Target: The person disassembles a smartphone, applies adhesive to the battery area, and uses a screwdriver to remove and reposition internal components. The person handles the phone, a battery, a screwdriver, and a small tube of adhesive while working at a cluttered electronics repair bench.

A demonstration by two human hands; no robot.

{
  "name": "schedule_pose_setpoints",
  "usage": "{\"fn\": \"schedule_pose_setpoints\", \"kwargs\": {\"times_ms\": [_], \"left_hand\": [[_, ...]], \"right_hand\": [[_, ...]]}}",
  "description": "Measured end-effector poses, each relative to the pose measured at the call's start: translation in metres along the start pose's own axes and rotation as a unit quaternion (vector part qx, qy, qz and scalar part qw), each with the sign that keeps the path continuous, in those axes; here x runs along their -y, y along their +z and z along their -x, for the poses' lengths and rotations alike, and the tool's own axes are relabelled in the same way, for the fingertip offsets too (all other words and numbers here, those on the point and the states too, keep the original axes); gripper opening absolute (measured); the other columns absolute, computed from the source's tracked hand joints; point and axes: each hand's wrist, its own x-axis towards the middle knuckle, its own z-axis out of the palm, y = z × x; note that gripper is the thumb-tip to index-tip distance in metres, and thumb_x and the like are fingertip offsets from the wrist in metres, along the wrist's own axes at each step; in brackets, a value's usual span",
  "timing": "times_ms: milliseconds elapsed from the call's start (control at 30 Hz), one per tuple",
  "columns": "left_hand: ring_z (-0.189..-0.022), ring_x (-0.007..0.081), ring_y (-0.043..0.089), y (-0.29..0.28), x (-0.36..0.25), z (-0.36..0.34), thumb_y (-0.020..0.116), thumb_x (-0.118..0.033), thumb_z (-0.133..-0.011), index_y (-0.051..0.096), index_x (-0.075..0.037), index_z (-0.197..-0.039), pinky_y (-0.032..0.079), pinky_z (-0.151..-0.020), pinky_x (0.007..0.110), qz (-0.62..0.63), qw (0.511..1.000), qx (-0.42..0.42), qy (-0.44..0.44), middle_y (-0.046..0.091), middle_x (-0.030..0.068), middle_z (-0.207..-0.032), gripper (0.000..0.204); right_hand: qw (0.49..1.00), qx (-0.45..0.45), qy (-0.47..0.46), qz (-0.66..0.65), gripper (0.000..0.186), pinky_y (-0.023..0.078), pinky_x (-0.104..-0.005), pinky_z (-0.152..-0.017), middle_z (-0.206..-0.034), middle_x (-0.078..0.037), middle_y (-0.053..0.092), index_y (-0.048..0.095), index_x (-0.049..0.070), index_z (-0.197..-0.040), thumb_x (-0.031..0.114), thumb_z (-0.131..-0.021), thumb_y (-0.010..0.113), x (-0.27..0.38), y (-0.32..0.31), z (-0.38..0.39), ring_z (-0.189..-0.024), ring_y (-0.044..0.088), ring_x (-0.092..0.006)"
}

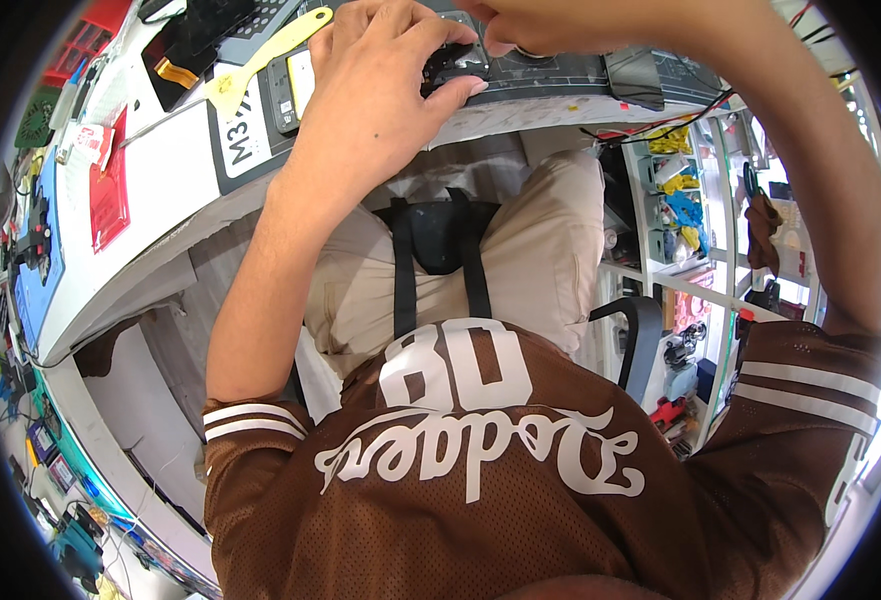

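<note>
My left hand (385, 85) lies over a small black device (457, 62), perhaps a phone part, on the bench. Its thumb and forefinger brace the near and far edges of the device. At the top edge, my right hand (550, 25) bends in from the right beside the device, fingers curled downward. Whatever those fingers pinch is hidden or cut off by the frame. Left of my left hand, an opened phone body (285, 92) with a pale inner panel rests on the dark work mat (240, 160). A yellow scraper-like tool (278, 52) lies across it.
A dark screen panel with an orange ribbon cable (175, 73) sits farther left, near a red flat piece (110, 195). To the right, a dark glass-like plate (633, 80) lies by loose wires (650, 128). Shelves (675, 200) with bagged parts stand at right.
</note>
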Motion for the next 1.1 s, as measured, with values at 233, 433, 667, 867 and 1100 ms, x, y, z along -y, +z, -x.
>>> {"fn": "schedule_pose_setpoints", "kwargs": {"times_ms": [233, 433, 667, 867, 1100], "left_hand": [[-0.123, 0.0349, 0.05, 0.003, -0.001, -0.001, 0.08, -0.021, -0.088, 0.071, -0.006, -0.12, 0.039, -0.11, 0.048, -0.003, 1.0, -0.014, 0.021, 0.06, 0.0124, -0.117, 0.036], [-0.124, 0.0343, 0.05, 0.002, 0.0, 0.002, 0.08, -0.022, -0.088, 0.072, -0.006, -0.12, 0.038, -0.111, 0.049, -0.013, 1.0, -0.009, 0.003, 0.06, 0.0121, -0.117, 0.037], [-0.124, 0.0342, 0.049, 0.001, -0.001, 0.0, 0.08, -0.023, -0.089, 0.072, -0.005, -0.121, 0.038, -0.11, 0.048, -0.013, 1.0, 0.001, -0.001, 0.06, 0.012, -0.117, 0.037], [-0.129, 0.029, 0.051, 0.015, 0.011, 0.008, 0.081, -0.039, -0.092, 0.076, -0.018, -0.124, 0.036, -0.111, 0.047, -0.095, 0.993, -0.049, 0.045, 0.066, 0.001, -0.124, 0.038], [-0.129, 0.0283, 0.051, 0.016, 0.01, 0.007, 0.081, -0.039, -0.092, 0.076, -0.02, -0.123, 0.036, -0.111, 0.048, -0.098, 0.993, -0.048, 0.047, 0.065, 0.0005, -0.124, 0.037]], "right_hand": [[0.999, -0.031, 0.036, -0.012, 0.017, 0.059, -0.047, -0.077, -0.086, -0.022, 0.075, 0.078, -0.001, -0.089, 0.011, -0.083, 0.067, -0.003, -0.001, 0.019, -0.085, 0.074, -0.0385], [0.997, -0.06, 0.037, -0.038, 0.016, 0.06, -0.0459, -0.079, -0.086, -0.019, 0.076, 0.079, 0.003, -0.092, 0.011, -0.084, 0.069, -0.011, 0.02, 0.009, -0.086, 0.075, -0.0369], [0.994, -0.054, 0.077, -0.051, 0.017, 0.061, -0.0459, -0.08, -0.089, -0.019, 0.077, 0.08, 0.004, -0.094, 0.014, -0.085, 0.07, -0.005, 0.02, 0.01, -0.088, 0.075, -0.0368], [0.995, -0.052, 0.065, -0.053, 0.018, 0.061, -0.0462, -0.08, -0.089, -0.019, 0.077, 0.08, 0.005, -0.096, 0.014, -0.084, 0.071, -0.005, 0.017, 0.013, -0.086, 0.076, -0.0374], [0.995, -0.038, 0.063, -0.064, 0.018, 0.061, -0.0459, -0.08, -0.089, -0.019, 0.077, 0.08, 0.004, -0.096, 0.013, -0.084, 0.071, -0.006, 0.019, 0.011, -0.087, 0.076, -0.0371]]}}
